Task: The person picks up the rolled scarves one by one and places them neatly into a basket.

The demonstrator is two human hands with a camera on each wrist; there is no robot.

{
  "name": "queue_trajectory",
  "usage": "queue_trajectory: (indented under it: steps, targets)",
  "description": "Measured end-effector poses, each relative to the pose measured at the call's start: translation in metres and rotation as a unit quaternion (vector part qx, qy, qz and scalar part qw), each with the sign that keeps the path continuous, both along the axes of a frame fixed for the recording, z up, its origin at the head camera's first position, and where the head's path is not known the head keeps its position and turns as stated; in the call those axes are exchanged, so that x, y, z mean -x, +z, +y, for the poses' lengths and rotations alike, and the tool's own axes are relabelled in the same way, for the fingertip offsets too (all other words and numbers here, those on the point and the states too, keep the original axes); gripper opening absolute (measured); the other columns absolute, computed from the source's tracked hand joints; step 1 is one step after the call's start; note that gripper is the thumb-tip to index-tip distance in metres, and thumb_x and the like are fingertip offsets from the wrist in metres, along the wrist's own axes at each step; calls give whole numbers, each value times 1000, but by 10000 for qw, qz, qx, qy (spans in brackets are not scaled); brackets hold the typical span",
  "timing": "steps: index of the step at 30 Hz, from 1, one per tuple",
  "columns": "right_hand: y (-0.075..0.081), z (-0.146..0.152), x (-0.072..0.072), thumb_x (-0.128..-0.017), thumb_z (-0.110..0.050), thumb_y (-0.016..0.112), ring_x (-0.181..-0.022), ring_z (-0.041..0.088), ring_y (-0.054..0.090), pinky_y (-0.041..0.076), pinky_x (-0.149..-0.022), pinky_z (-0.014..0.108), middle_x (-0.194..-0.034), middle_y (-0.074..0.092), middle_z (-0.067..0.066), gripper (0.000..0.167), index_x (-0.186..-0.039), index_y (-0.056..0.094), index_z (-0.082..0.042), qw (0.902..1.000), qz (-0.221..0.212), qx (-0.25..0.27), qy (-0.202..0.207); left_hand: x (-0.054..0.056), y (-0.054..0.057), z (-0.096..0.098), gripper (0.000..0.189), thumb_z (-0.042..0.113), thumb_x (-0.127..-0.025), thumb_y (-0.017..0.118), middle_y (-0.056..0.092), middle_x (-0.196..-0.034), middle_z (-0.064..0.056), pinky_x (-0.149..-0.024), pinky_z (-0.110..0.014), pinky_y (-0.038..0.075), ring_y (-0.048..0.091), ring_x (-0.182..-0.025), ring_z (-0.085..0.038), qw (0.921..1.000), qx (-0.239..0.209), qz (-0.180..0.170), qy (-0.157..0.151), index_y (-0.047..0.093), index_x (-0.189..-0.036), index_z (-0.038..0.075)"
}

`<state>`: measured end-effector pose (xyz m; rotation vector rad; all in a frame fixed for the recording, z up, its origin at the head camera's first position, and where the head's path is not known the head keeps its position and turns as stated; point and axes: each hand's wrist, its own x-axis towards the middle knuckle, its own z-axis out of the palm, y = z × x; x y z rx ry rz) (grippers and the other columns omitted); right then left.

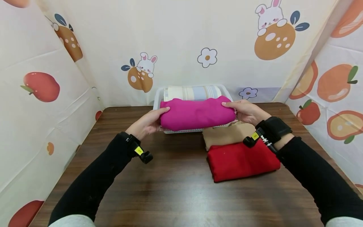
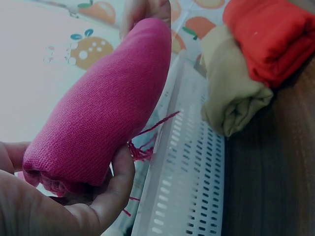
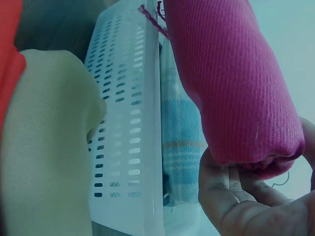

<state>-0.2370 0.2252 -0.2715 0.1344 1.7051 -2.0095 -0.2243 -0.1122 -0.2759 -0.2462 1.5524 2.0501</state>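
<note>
A rolled magenta scarf (image 1: 198, 114) with loose fringe threads is held level between both hands, over the front of a white perforated plastic basket (image 1: 181, 131). My left hand (image 1: 148, 122) grips the roll's left end, thumb on top. The right hand (image 1: 248, 111) grips the other end in the same way. Inside the basket, behind the roll, lies a folded plaid cloth (image 1: 193, 93) in cream and light blue. In the right wrist view, the basket's side wall (image 3: 123, 113) stands below the scarf, and the plaid cloth (image 3: 182, 132) shows beside it.
On the brown wooden table (image 1: 170, 189), a folded beige cloth (image 1: 227, 136) lies right of the basket's front. A folded red cloth (image 1: 244, 160) sits nearer, against the beige one. Printed fabric walls (image 1: 181, 37) enclose the table at the back and both sides.
</note>
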Motion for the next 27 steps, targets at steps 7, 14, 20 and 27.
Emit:
queue_trajectory:
  steps: [7, 14, 20, 27]
  targets:
    - [0, -3, 13, -92, -14, 64, -82, 15, 66, 54, -74, 28, -93, 66, 4, 13, -84, 72, -6, 9991, -126, 70, -390, 14, 2, 2, 53, 28, -99, 51, 35, -140, -14, -102, -51, 35, 39, -123, -31, 9998, -70, -101, 158, 30, -146, 14]
    - [-3, -5, 23, -91, -12, 65, -79, 15, 66, 54, -74, 29, -91, 65, 4, 9, -87, 67, -4, 9979, -145, 147, -613, 27, 1, 5, 54, 29, -98, 54, 36, -141, -13, -101, -50, 37, 38, -126, -30, 9991, -94, -254, 321, 31, -145, 17]
    - [-6, -7, 30, -91, -10, 65, -81, 15, 66, 54, -76, 30, -97, 61, 6, 8, -93, 64, -3, 9970, -163, 289, -692, 34, 0, 5, 57, 29, -98, 53, 34, -144, -13, -103, -50, 35, 35, -129, -29, 9989, -20, -218, 406, 29, -147, 16]
    - [-10, -11, 39, -91, -9, 64, -79, 14, 64, 54, -74, 29, -92, 62, 5, 8, -86, 66, -3, 9967, -158, 297, -737, 44, -5, 5, 56, 29, -99, 52, 33, -146, -13, -106, -51, 30, 33, -131, -30, 9988, 83, -165, 464, 30, -147, 13]
